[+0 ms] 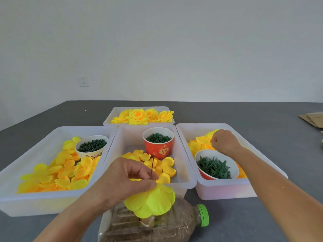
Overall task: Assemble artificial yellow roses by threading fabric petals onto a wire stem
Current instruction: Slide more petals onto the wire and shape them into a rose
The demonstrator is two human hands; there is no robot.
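Your left hand (125, 179) has its fingers (139, 169) pinched together on a thin wire stem (152, 165), which rises upright above the grip; a bright yellow petal layer (152, 200) is already on the stem, spread out just below and touching that hand. Your right hand (224, 143) is well apart from it, reaching into the right tray (225, 189), its fingers curled down onto the loose yellow petals (202, 140) at the far end; whether they have closed on a petal or are only touching the pile cannot be told from this angle. In my judgement the step in hand is fetching the next petal layer while the stem is kept steady. The next move calls for lifting a single petal clear, bringing it across to the stem tip, and finding its centre hole over the wire before sliding it down onto the layer already seated. A cup of green calyx pieces (215, 167) sits in the same tray, just beside your wrist, so keep the withdrawal clear of its rim. The middle tray (185, 179) holds smaller petals and a red cup of green rings (158, 137); the left tray (35, 199) holds more petals. Finished roses (139, 116) lie in the far tray. A plastic bottle (174, 222) lies on the table (279, 215) beneath your left hand.
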